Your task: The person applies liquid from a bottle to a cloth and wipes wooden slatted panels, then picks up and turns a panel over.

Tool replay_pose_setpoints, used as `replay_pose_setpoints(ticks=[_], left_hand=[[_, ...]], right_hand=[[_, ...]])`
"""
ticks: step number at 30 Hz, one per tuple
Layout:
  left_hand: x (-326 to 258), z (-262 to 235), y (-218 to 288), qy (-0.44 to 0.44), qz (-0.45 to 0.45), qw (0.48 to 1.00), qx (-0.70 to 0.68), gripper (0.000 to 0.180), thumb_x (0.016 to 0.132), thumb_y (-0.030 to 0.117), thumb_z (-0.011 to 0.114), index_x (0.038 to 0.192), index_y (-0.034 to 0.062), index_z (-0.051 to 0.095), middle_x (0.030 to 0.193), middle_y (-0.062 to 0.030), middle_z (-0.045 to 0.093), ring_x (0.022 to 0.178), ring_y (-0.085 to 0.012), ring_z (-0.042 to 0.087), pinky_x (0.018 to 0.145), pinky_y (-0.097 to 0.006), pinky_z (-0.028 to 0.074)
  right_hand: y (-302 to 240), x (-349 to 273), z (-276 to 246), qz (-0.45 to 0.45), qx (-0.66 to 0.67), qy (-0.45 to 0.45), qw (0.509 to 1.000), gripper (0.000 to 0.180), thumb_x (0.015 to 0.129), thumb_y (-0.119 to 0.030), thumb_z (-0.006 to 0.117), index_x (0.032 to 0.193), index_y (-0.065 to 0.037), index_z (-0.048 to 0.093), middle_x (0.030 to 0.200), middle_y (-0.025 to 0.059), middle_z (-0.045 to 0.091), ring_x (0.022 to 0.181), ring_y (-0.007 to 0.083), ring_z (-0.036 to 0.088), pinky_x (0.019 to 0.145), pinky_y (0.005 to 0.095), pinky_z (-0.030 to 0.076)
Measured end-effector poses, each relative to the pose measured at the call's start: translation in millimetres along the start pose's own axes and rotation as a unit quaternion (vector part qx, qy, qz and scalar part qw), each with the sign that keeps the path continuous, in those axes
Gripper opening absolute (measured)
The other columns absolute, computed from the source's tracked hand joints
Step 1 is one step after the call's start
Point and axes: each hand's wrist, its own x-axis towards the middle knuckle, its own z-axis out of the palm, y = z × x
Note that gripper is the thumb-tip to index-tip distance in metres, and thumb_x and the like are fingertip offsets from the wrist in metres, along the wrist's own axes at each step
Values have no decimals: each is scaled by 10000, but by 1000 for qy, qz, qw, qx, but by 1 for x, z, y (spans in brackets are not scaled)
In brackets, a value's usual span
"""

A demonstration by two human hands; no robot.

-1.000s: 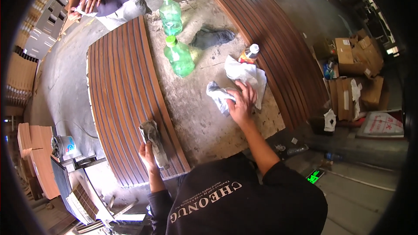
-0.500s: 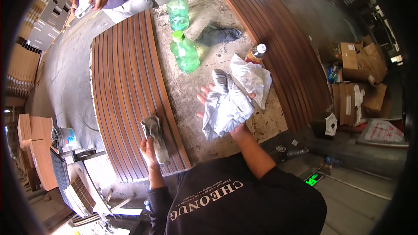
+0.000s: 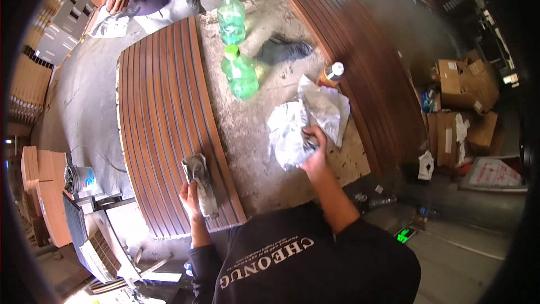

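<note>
Clamping white cloth (image 3: 285,129): right hand (image 3: 316,151), partly hidden | left hand (image 3: 190,198) on stained rag (image 3: 206,196), grip unclear

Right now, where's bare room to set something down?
Between the left slatted panel and the white cloth in your right hand, the tabletop is bare. Another patch lies beyond the dark gray cloth. It's crowded around the green bottles and where another white cloth lies by the small bottle.
</note>
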Motion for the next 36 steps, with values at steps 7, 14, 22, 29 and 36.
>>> replay_pose_setpoints(ticks=[7, 14, 22, 29, 36], left_hand=[[-7, -5, -4, 3, -10, 1000, -23, 187, 920, 178, 562, 955, 12, 641, 798, 4, 642, 658, -67, 569, 593, -211, 446], [-2, 4, 4, -10, -7, 1000, -20, 198, 917, 198, 574, 938, 15, 646, 785, 5, 642, 635, -70, 561, 575, -215, 446], [-7, 8, 17, 29, -13, 999, -24, 105, 874, 147, 563, 841, 62, 614, 702, 30, 588, 571, -72, 521, 543, -220, 427], [-15, -7, 29, -47, -162, 880, -444, 441, 868, 286, 455, 1165, -28, 545, 1065, -202, 623, 963, -320, 621, 858, -451, 512], [-36, -70, 47, 5, -114, 937, -330, 454, 833, 251, 582, 1213, 12, 515, 1087, -154, 632, 942, -307, 634, 841, -455, 523]], right_hand=[[-21, -24, 34, -62, -136, 58, 987, 260, 767, -201, 539, 923, 2, 580, 753, 70, 605, 713, 209, 618, 684, 319, 525], [7, 15, 32, -305, -906, -34, 290, 875, 815, -447, 558, 1487, -123, 102, 1528, 210, 51, 1406, 413, 30, 1082, 629, 39], [44, 44, 52, -312, -826, -94, 461, 977, 794, -560, 602, 1479, -108, 71, 1511, 246, 51, 1393, 415, 112, 1073, 636, 145], [46, 161, 60, -329, -677, 2, 658, 988, 674, -233, 819, 1436, -71, 212, 1263, 244, 501, 1154, 356, 515, 970, 388, 420], [57, 168, 48, -357, -658, 19, 663, 657, 674, -186, 829, 1217, -40, 488, 1102, 115, 592, 978, 217, 580, 870, 332, 461]])
